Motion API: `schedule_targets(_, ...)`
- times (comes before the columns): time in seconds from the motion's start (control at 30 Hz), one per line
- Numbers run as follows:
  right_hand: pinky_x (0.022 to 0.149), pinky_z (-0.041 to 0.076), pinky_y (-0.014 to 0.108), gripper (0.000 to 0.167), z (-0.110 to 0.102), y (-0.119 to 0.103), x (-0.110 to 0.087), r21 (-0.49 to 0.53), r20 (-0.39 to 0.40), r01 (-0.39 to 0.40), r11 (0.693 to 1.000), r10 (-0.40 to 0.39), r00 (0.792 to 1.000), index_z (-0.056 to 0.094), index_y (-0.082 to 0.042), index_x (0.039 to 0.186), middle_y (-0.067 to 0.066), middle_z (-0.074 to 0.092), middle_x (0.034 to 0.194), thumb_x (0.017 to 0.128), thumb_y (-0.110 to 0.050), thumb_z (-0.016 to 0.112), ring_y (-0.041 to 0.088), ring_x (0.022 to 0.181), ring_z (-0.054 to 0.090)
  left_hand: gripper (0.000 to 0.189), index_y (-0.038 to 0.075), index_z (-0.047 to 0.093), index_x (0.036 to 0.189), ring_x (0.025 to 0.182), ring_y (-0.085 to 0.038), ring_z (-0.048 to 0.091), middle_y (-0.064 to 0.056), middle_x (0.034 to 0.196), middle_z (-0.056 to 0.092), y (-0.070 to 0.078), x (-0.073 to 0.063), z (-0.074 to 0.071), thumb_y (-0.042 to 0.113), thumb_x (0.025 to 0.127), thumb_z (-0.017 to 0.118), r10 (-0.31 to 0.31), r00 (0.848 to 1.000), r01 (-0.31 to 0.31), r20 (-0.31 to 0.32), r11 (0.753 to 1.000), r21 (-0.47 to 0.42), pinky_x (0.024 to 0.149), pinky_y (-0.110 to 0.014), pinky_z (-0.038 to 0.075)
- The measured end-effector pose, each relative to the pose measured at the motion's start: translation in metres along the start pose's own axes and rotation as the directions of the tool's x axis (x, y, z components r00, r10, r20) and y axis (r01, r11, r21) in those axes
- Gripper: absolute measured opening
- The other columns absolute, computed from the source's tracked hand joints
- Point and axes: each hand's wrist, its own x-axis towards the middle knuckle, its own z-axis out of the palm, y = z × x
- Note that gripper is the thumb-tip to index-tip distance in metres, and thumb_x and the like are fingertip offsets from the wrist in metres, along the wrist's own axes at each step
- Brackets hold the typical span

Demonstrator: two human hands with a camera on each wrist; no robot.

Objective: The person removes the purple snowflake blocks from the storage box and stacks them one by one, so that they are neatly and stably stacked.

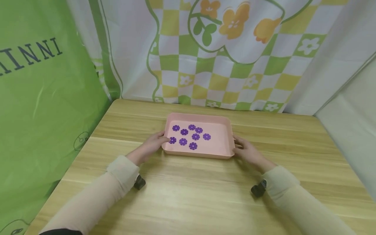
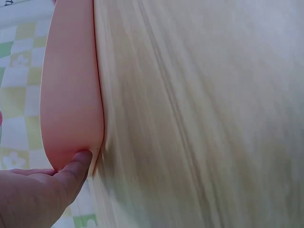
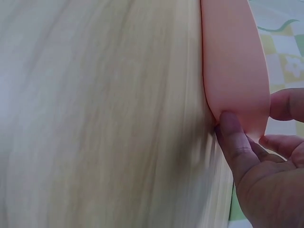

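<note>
A shallow pink tray [image 1: 218, 141] sits on the wooden table, with several purple flower-shaped discs [image 1: 195, 136] lying flat inside, mostly toward its left half. My left hand [image 1: 152, 144] grips the tray's left side near the front corner, its thumb over the rim beside one disc. At the opposite end, my right hand [image 1: 249, 152] holds the right side near the front corner. In the right wrist view, the thumb [image 3: 231, 130] presses the outer wall while another finger reaches over the rim. The left wrist view shows a fingertip [image 2: 83, 156] low against the tray's outer wall [image 2: 71, 85].
The wooden tabletop [image 1: 188, 192] extends around the tray. Behind it hangs a checkered floral curtain [image 1: 215, 70], with a green sheet [image 1: 53, 107] on the left and a pale one [image 1: 352, 124] on the right. A small black camera [image 1: 139, 182] is on the left wrist.
</note>
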Motion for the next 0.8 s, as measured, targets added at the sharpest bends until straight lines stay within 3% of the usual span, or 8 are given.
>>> schedule_targets(0.07,0.110,0.046,0.048,0.067,-0.004,0.001,-0.004,0.001,-0.005,-0.002,1.000,0.002,1.000,0.012,0.012,0.158,0.042,0.025,0.156,0.102,0.006,0.047,0.055,0.143,0.030,0.072,0.005,0.020,0.164,0.155,-0.038,0.014,-0.018,0.169,0.019,0.001,0.000,0.005,0.030,0.105,0.053,-0.006,1.000,0.006,0.001,1.000,0.002,0.124,-0.059,0.007)
schedule_targets(0.3,0.094,0.051,0.021,0.066,-0.019,0.013,-0.015,0.007,-0.018,0.007,1.000,-0.007,1.000,0.012,0.013,0.158,0.042,0.023,0.156,0.102,0.006,0.048,0.057,0.141,0.033,0.073,0.008,0.022,0.164,0.155,-0.037,0.013,-0.015,0.169,0.019,0.005,0.004,0.022,0.031,0.104,0.056,-0.004,1.000,0.004,0.019,1.000,0.000,0.124,-0.060,0.006)
schedule_targets(0.4,0.091,0.049,0.016,0.066,-0.024,0.016,-0.020,0.009,-0.016,0.012,1.000,-0.011,1.000,0.011,0.014,0.157,0.043,0.023,0.155,0.103,0.007,0.047,0.059,0.140,0.033,0.073,0.009,0.023,0.164,0.155,-0.036,0.013,-0.014,0.169,0.019,0.005,0.005,0.028,0.031,0.104,0.056,0.003,0.999,-0.003,0.033,1.000,0.000,0.124,-0.060,0.005)
schedule_targets(0.8,0.091,0.052,0.020,0.066,-0.045,0.021,-0.037,-0.013,-0.022,-0.010,1.000,0.010,1.000,0.009,0.014,0.157,0.044,0.023,0.154,0.104,0.006,0.047,0.059,0.137,0.035,0.070,0.006,0.023,0.163,0.155,-0.035,0.016,-0.014,0.169,0.021,0.008,0.012,0.049,0.026,0.104,0.055,0.055,0.995,-0.051,0.088,0.997,-0.051,0.125,-0.056,0.009)
